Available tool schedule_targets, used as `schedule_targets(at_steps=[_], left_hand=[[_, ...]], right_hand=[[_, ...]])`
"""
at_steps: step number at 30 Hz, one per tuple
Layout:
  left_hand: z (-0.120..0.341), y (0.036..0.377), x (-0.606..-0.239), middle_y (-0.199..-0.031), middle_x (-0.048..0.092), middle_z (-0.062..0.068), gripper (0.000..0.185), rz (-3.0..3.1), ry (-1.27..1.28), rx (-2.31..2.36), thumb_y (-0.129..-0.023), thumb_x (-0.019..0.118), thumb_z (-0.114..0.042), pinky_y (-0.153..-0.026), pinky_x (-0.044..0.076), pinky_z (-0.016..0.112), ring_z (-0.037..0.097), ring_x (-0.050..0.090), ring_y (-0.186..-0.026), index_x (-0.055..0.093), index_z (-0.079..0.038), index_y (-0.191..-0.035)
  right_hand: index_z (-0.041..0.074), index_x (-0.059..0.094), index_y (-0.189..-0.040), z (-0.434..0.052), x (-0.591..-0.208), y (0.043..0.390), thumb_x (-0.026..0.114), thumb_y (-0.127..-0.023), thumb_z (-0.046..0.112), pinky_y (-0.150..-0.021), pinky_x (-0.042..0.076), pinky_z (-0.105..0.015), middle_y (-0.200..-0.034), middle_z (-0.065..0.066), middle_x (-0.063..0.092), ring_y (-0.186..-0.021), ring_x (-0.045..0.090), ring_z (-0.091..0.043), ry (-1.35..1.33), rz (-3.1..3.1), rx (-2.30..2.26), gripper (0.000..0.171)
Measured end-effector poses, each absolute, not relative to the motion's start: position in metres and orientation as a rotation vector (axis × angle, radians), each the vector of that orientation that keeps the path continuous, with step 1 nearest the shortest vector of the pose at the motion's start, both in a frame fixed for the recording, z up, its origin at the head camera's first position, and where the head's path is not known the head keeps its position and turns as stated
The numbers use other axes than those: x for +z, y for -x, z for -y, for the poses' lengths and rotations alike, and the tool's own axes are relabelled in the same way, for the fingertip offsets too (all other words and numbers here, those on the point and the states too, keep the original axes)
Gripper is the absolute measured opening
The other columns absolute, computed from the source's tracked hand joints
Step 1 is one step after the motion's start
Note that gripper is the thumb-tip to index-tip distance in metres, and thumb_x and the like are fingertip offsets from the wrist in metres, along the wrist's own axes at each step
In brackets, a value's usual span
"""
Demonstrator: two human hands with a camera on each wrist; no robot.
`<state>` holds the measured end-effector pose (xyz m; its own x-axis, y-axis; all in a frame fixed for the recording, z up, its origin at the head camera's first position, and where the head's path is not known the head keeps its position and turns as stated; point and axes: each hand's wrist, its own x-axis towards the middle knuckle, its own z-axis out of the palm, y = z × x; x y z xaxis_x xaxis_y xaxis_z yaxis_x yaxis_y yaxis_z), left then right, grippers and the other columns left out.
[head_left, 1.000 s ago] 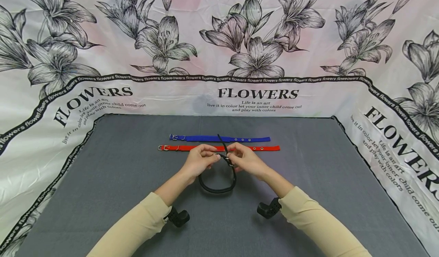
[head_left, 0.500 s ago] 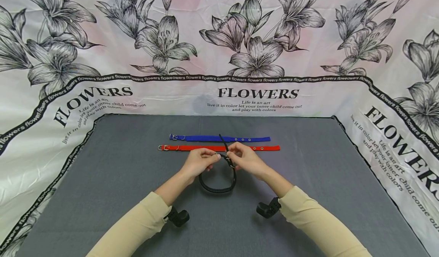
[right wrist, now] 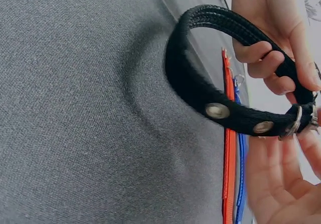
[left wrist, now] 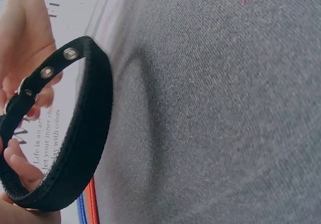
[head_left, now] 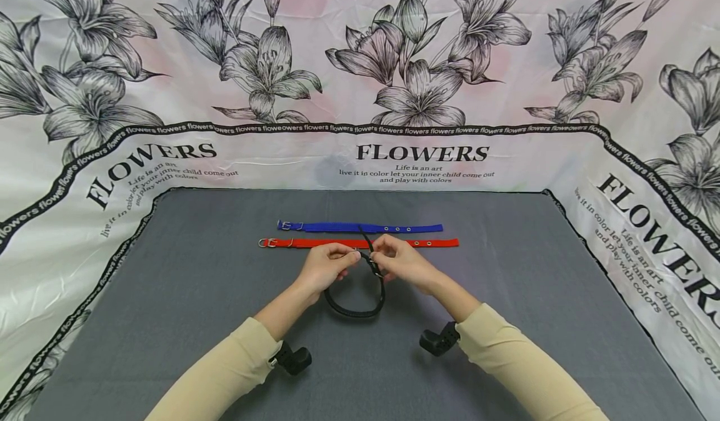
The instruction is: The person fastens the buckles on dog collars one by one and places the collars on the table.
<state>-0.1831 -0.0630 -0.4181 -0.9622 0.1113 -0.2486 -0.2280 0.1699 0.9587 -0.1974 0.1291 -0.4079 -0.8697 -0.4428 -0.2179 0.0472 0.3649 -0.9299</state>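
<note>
A black collar [head_left: 354, 313] with metal eyelets is bent into a loop and held up over the table, its shadow falling on the cloth in both wrist views. My left hand [head_left: 326, 268] grips the band near the buckle, fingers curled round it, as the right wrist view shows. At the buckle [right wrist: 296, 121], my right hand [head_left: 406, 263] pinches the strap with thumb and fingers. The strap's free end [head_left: 365, 237] sticks out past the buckle, away from me. In the left wrist view, eyelets [left wrist: 47, 72] line the part of the band nearest my right hand.
Beyond my hands, a red collar [head_left: 439, 243] and a blue collar [head_left: 337, 227] lie stretched flat, side by side. Grey cloth [head_left: 169, 321] covers the table. A white flower-printed curtain [head_left: 304, 158] stands along the back and sides.
The free end of the black strap has dipped slightly and shifted a little to the right. Both hands keep nearly the same place and hold.
</note>
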Motion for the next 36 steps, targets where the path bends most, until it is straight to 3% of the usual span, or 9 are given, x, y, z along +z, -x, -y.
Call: schedule_targets(at_steps=[9,16,21,29,36], left_hand=[[0.063,0.186,-0.416,-0.095,0.068,0.017,0.020,-2.169,0.154,1.923,-0.083,0.069,-0.028,-0.064,0.050,0.032,0.013,0.054,-0.061,0.068,-0.011,-0.094],[0.063,0.186,-0.418,-0.095,0.069,0.015,0.022,-2.170,0.144,1.904,-0.081,0.071,-0.030,-0.059,0.048,0.027,0.021,0.057,-0.068,0.069,-0.011,-0.094],[0.060,0.184,-0.420,-0.094,0.070,0.012,0.026,-2.180,0.107,1.865,-0.082,0.070,-0.031,-0.059,0.048,0.027,0.024,0.059,-0.072,0.068,-0.010,-0.097],[0.060,0.182,-0.418,-0.083,0.069,0.001,0.028,-2.152,0.100,1.834,-0.084,0.068,-0.027,-0.058,0.048,0.024,0.020,0.059,-0.068,0.067,-0.007,-0.103],[0.060,0.169,-0.390,-0.081,0.067,0.000,0.028,-2.157,0.079,1.801,-0.088,0.064,-0.019,-0.058,0.048,0.022,0.015,0.058,-0.065,0.065,-0.003,-0.110]], right_hand=[[0.006,0.053,-0.107,-0.130,-0.411,0.195,0.053,-0.094,0.023,-0.068,0.055,-0.038,-0.090,-0.008,0.053,-0.084,0.054,-0.020,0.336,-2.202,-1.562,0.021],[0.007,0.051,-0.121,-0.132,-0.411,0.198,0.049,-0.096,0.034,-0.071,0.054,-0.037,-0.108,-0.010,0.054,-0.091,0.053,-0.022,0.316,-2.223,-1.568,0.037],[0.006,0.050,-0.126,-0.130,-0.409,0.200,0.049,-0.096,0.033,-0.078,0.053,-0.036,-0.120,-0.012,0.055,-0.103,0.055,-0.023,0.314,-2.270,-1.571,0.041],[0.005,0.052,-0.124,-0.126,-0.402,0.201,0.052,-0.095,0.025,-0.076,0.053,-0.036,-0.113,-0.016,0.058,-0.097,0.056,-0.021,0.273,-2.284,-1.611,0.035],[0.007,0.052,-0.123,-0.125,-0.403,0.201,0.053,-0.095,0.026,-0.078,0.053,-0.038,-0.113,-0.015,0.057,-0.098,0.056,-0.022,0.263,-2.295,-1.582,0.035]])
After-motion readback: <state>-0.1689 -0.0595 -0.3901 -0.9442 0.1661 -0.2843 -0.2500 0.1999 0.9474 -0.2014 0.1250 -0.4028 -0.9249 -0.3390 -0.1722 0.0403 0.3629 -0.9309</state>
